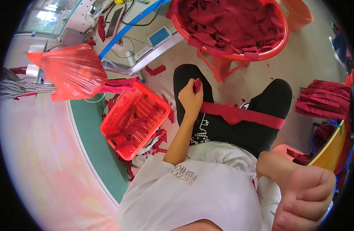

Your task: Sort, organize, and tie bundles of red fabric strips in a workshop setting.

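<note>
My left hand (pixel 189 101) rests over my left thigh, its fingers closed on a small folded piece of dark red fabric (pixel 197 85). Across both thighs lies a long dark red fabric strip (pixel 246 115), one end near my left wrist. Close to the camera at the lower right, my right hand (pixel 306 188) is raised in a fist. Its fingers are curled in, and whatever they may hold is hidden.
A red tub (pixel 286 32) heaped with fabric pieces stands ahead on a red stool (pixel 220 68). To the left is a red basket (pixel 119 151) with strips inside, below a red plastic bag (pixel 75 71). Stacked red strips (pixel 322 101) hang at the right.
</note>
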